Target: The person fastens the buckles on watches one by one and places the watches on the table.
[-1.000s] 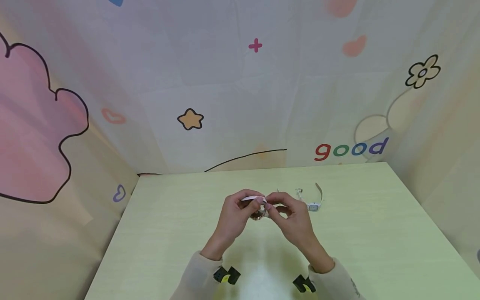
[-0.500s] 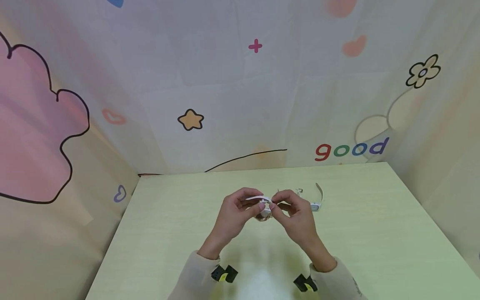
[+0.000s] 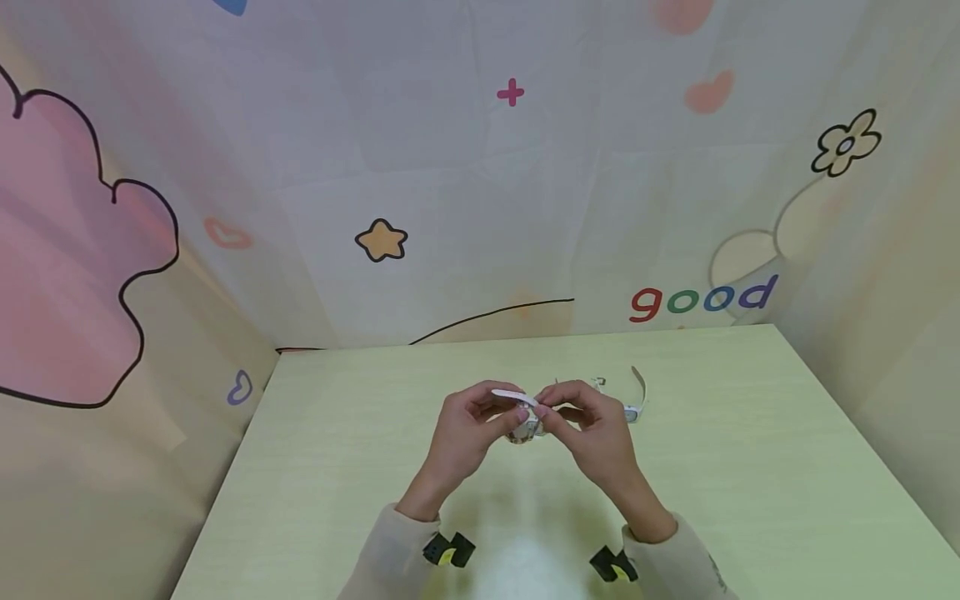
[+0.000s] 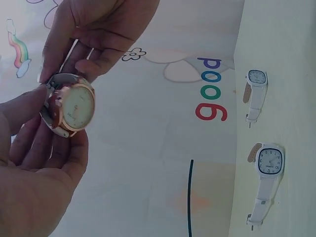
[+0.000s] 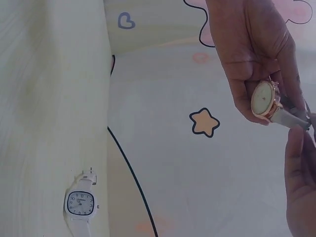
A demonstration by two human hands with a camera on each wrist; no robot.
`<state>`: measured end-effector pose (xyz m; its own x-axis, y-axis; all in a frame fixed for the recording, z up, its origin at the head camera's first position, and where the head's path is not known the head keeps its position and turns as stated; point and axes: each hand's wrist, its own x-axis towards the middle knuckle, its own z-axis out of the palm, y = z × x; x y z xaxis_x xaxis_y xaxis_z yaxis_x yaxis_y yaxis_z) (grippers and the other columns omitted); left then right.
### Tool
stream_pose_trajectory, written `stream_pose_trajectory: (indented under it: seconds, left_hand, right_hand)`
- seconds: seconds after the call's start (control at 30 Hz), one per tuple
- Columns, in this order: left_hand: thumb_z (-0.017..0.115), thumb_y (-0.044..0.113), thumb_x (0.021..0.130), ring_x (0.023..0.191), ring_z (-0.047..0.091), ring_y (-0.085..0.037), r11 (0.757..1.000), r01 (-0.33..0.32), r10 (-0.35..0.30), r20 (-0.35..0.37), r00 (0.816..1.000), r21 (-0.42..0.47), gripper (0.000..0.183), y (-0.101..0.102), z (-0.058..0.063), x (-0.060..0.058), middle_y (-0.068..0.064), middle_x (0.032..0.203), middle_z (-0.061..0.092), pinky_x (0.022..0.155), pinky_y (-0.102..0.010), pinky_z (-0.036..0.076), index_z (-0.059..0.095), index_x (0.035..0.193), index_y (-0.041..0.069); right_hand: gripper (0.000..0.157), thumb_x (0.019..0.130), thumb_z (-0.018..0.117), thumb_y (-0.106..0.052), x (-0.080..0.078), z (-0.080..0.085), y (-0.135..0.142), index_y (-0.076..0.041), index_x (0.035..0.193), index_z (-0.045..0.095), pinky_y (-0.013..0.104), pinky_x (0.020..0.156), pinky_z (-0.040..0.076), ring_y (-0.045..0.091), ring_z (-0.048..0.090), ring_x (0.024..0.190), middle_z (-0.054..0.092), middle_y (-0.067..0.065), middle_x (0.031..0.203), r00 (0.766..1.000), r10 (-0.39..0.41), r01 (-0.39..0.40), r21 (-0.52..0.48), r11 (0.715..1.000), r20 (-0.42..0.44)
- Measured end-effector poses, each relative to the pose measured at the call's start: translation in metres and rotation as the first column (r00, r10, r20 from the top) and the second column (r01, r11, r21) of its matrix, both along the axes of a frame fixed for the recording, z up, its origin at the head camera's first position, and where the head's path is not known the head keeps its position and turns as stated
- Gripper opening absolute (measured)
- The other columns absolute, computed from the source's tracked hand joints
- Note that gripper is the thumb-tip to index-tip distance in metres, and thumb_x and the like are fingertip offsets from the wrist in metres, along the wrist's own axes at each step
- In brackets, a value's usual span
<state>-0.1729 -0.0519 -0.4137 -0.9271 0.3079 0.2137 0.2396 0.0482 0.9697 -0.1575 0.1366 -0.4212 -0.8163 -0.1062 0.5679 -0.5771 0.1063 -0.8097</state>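
Observation:
Both hands hold a wristwatch (image 3: 525, 431) with a round rose-gold case, pale dial and white strap (image 3: 514, 396), raised above the table. My left hand (image 3: 463, 437) grips the case and strap from the left, and in the left wrist view its fingers lie behind the watch (image 4: 78, 107). My right hand (image 3: 596, 433) pinches the strap end between thumb and fingertips. In the right wrist view the dial (image 5: 262, 98) faces the camera beside the left palm. Fingers partly cover the strap's joined ends, so I cannot tell whether the buckle is fastened.
Two white watches with squarish cases lie on the table behind the hands: one watch (image 4: 256, 76) and another watch (image 4: 270, 160). In the head view, the right hand partly hides them. The pale table (image 3: 337, 500) meets a patterned curtain (image 3: 450, 167) at its back edge.
Both hands moved slightly to the right, then stayed nearly in place. The held watch has turned a little, and more of its white strap shows above the left thumb.

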Motion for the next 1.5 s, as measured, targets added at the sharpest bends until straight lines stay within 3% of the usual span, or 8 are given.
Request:
stream_pose_trajectory:
  seconds: [0.2,0.5,0.67,0.83,1.0,1.13,1.33,1.5]
  left_hand:
    - [0.070,0.024,0.092,0.096,0.069,-0.019,0.998,0.017,-0.018,-0.013,1.000,-0.068,0.018,0.0012,-0.0008,0.0003,-0.009,0.105,0.073,0.072,-0.029,0.059,0.073,0.107,0.013]
    - [0.067,0.016,0.093,0.102,0.067,-0.017,0.996,0.048,-0.050,-0.030,0.998,-0.071,0.014,-0.0002,0.0009,0.0020,-0.007,0.108,0.069,0.092,-0.030,0.053,0.069,0.107,0.011]
    - [0.064,0.015,0.095,0.104,0.065,-0.015,0.991,0.069,-0.071,-0.017,0.997,-0.119,0.015,-0.0006,0.0026,0.0033,-0.001,0.111,0.069,0.093,-0.036,0.053,0.069,0.109,0.015]
    - [0.066,0.026,0.095,0.104,0.065,-0.013,0.984,0.085,-0.092,-0.044,0.995,-0.154,0.019,-0.0002,0.0016,0.0031,0.004,0.110,0.070,0.094,-0.036,0.052,0.068,0.114,0.023]
    - [0.064,0.028,0.096,0.103,0.066,-0.016,0.983,0.092,-0.103,-0.063,0.993,-0.158,0.019,0.0000,-0.0009,0.0020,-0.001,0.111,0.071,0.088,-0.032,0.055,0.069,0.111,0.018]
    - [0.065,0.029,0.096,0.105,0.066,-0.014,0.980,0.077,-0.090,-0.063,0.994,-0.185,0.018,-0.0026,-0.0041,0.0012,0.000,0.109,0.072,0.096,-0.035,0.051,0.069,0.110,0.019]
    - [0.066,0.028,0.095,0.101,0.067,-0.015,0.986,0.130,-0.137,-0.052,0.989,-0.106,0.024,0.0009,-0.0029,0.0013,0.000,0.114,0.071,0.086,-0.032,0.057,0.068,0.118,0.021]
    - [0.067,0.025,0.094,0.097,0.067,-0.014,0.995,0.079,-0.083,-0.066,0.994,-0.055,0.018,0.0036,-0.0041,0.0030,-0.004,0.109,0.072,0.080,-0.031,0.058,0.071,0.110,0.018]
  right_hand:
    - [0.010,0.087,0.068,0.006,0.0000,-0.0009,0.0010,0.000,0.095,0.066,0.022,0.078,0.058,0.011,0.064,0.088,0.067,0.009,0.093,0.999,0.014,-0.015,-0.020,1.000,-0.045]
    - [0.008,0.087,0.068,0.007,-0.0006,-0.0022,0.0020,0.005,0.093,0.064,0.023,0.080,0.058,0.012,0.063,0.089,0.066,0.008,0.092,0.997,0.038,-0.043,-0.071,0.997,-0.069]
    - [0.007,0.088,0.069,0.001,-0.0002,-0.0019,0.0023,0.005,0.092,0.064,0.023,0.079,0.058,0.015,0.064,0.090,0.067,0.001,0.093,0.997,0.039,-0.046,-0.104,0.993,-0.067]
    - [0.008,0.088,0.069,0.002,0.0005,-0.0013,0.0024,0.006,0.092,0.063,0.022,0.079,0.058,0.013,0.063,0.089,0.067,-0.006,0.095,0.997,0.044,-0.051,-0.124,0.991,-0.057]
    - [0.007,0.085,0.067,0.011,0.0003,-0.0001,0.0021,0.009,0.091,0.062,0.022,0.079,0.058,0.010,0.064,0.092,0.067,-0.007,0.095,0.997,0.042,-0.050,-0.138,0.989,-0.064]
    - [0.008,0.085,0.066,0.012,0.0001,0.0000,0.0027,0.008,0.090,0.063,0.022,0.080,0.058,0.011,0.064,0.092,0.068,-0.006,0.095,0.997,0.032,-0.041,-0.146,0.988,-0.067]
    - [0.010,0.084,0.066,0.014,-0.0012,-0.0006,0.0029,0.012,0.093,0.061,0.021,0.080,0.057,0.008,0.064,0.093,0.067,-0.006,0.096,0.996,0.051,-0.063,-0.159,0.985,-0.079]
    - [0.017,0.085,0.064,0.014,-0.0014,-0.0020,0.0017,0.009,0.101,0.062,0.021,0.079,0.057,0.009,0.062,0.090,0.065,0.002,0.096,0.995,0.066,-0.073,-0.095,0.993,-0.071]
